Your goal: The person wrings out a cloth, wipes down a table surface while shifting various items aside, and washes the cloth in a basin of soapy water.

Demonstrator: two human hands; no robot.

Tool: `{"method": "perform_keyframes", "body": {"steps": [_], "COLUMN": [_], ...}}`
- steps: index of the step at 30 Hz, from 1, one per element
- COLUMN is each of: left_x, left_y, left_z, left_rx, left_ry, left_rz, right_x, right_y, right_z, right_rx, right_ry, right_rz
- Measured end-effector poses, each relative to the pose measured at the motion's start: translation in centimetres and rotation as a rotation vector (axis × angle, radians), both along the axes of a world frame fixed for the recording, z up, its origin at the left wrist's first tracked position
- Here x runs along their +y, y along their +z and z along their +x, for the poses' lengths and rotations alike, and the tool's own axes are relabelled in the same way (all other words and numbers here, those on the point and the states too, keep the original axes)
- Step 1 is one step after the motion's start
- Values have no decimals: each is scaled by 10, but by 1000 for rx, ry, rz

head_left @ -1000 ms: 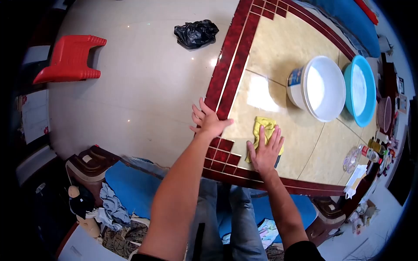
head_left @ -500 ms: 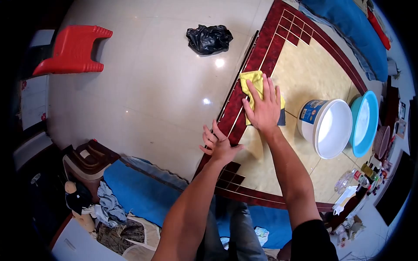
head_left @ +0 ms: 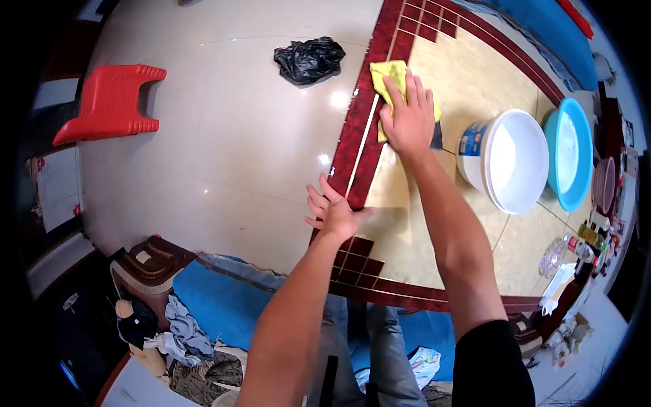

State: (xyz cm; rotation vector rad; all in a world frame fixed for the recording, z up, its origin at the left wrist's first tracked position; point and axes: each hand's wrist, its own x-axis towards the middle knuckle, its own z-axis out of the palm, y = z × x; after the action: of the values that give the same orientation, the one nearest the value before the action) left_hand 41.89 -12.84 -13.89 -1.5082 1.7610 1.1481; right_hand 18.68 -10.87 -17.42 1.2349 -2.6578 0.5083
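Observation:
My right hand (head_left: 411, 125) lies flat on a yellow cloth (head_left: 388, 70), its fingers stretched out and pressing it to the tabletop. A dark patch shows at the cloth's right side; I cannot tell what it is. The cloth lies over the inner side of the dark red border of the tiled table (head_left: 424, 203). My left hand (head_left: 337, 216) is over the table's left edge with fingers spread and nothing in them. Whether it touches the edge is unclear. Right of the cloth stands a white bucket (head_left: 476, 163) with a blue label, tilted in this view.
A turquoise basin (head_left: 550, 159) stands beyond the bucket. Bottles (head_left: 588, 237) and small items crowd the right side. On the floor are a black plastic bag (head_left: 310, 61) and a red stool (head_left: 112, 103). A blue-covered seat (head_left: 217, 298) with clothes runs along the near side.
The view has shifted, so the table and basins sit higher in it. My right hand has slid the cloth slightly farther along the border. My left hand stays near the edge, fingers spread.

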Motion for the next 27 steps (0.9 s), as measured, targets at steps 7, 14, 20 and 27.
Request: {"method": "perform_keyframes", "body": {"steps": [7,14,20,27], "left_x": [0,2,-1,0], "left_y": [7,8,2,2], "left_z": [-5,-4,-2,-2], "left_rx": [-35,-17,-4,12], "left_ry": [-15,-32,-16,-28], "left_rz": [-12,-32,-22,-39], "right_x": [145,318,382,313], "right_y": [23,27,23,22], "right_z": [84,205,266,210], "right_rx": [-114,-192,-225,-202], "right_ry": [-100,-220,-276,-257], "right_rz": [100,204,345,310]}}
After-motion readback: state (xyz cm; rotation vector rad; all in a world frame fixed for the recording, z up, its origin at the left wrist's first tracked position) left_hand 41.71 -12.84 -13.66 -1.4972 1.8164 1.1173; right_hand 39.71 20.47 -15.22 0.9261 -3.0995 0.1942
